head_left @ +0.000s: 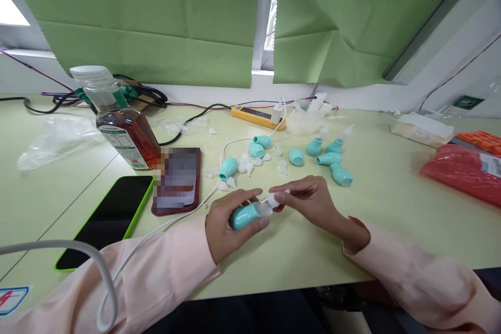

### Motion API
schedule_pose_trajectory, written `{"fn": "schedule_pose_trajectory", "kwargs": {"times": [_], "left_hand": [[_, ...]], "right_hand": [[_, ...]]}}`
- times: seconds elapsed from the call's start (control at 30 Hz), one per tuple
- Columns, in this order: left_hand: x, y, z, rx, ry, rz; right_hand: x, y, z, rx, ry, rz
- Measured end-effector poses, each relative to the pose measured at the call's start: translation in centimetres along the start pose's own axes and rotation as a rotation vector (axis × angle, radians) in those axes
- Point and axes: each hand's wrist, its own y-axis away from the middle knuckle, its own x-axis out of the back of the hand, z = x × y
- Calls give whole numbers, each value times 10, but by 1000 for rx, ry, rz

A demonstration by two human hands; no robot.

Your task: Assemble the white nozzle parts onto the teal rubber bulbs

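My left hand [230, 222] is wrapped round a teal squeeze bulb [245, 216], which lies tilted with its neck towards the right. A clear collar [265, 206] sits at the bulb's neck. At the far end of the collar, my right hand [307, 201] pinches a small white nozzle tip [274, 199] between thumb and fingers. The nozzle touches the collar; whether it is fully seated I cannot tell. Beyond my hands lie several loose teal bulbs [229, 168] with open necks, among small white tips [249, 169] and clear pieces [282, 167]. Two bulbs [314, 146] at the right carry white nozzles.
On the left stand a bottle of amber liquid [131, 135], a green-edged phone [109, 214] and a red-cased phone [178, 181]. A white cable [180, 216] crosses the table under my left sleeve. A yellow power strip [256, 116] lies behind, and a red plastic package [462, 169] at the right.
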Motion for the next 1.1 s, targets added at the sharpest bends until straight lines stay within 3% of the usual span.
{"fn": "schedule_pose_trajectory", "kwargs": {"times": [0.1, 0.2, 0.27, 0.33, 0.6, 0.73, 0.9, 1.1], "left_hand": [[0, 1, 0, 27, 90, 19], [0, 0, 1, 13, 103, 72], [1, 0, 1, -6, 77, 81], [1, 0, 1, -43, 45, 65], [0, 2, 1, -92, -19, 19], [0, 2, 2, -103, -45, 4], [0, 2, 2, -107, -62, -7], [-1, 2, 1, -108, -79, -31]], "right_hand": [[13, -8, -8, 68, 85, 197], [34, -21, -12, 227, 155, 499], [49, -31, -9, 319, 220, 686], [63, -41, -1, 364, 300, 794], [94, -69, 44, 228, 590, 675], [99, -72, 48, 170, 611, 626], [102, -76, 48, 211, 576, 669], [106, -80, 52, 116, 580, 618]]}}
